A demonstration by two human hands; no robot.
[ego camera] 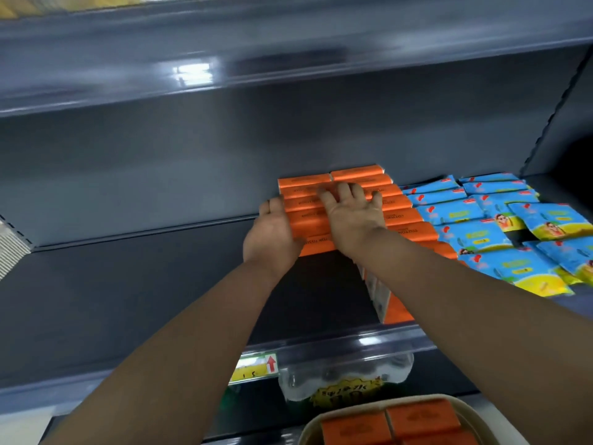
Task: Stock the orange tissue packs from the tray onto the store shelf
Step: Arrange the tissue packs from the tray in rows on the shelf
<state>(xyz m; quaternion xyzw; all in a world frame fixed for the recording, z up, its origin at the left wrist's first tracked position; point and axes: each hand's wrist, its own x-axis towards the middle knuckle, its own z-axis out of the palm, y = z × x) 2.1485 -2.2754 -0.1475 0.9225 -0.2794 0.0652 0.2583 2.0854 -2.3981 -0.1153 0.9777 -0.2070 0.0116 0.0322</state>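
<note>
Two rows of orange tissue packs (404, 216) stand upright on the dark grey shelf (144, 300), reaching back toward the rear wall. My left hand (271, 234) presses flat against the left side of the left row. On top of the packs lies my right hand (351, 213), palm down with its fingers spread. At the bottom edge of the view a beige tray (467, 406) holds more orange tissue packs (420, 417).
Blue and yellow packets (481, 239) lie overlapping just right of the orange rows. The shelf to the left of the orange packs is bare. A yellow price tag (253, 369) sits on the shelf's front rail, above a clear pack of bottles (346, 377). Another shelf (288, 59) hangs overhead.
</note>
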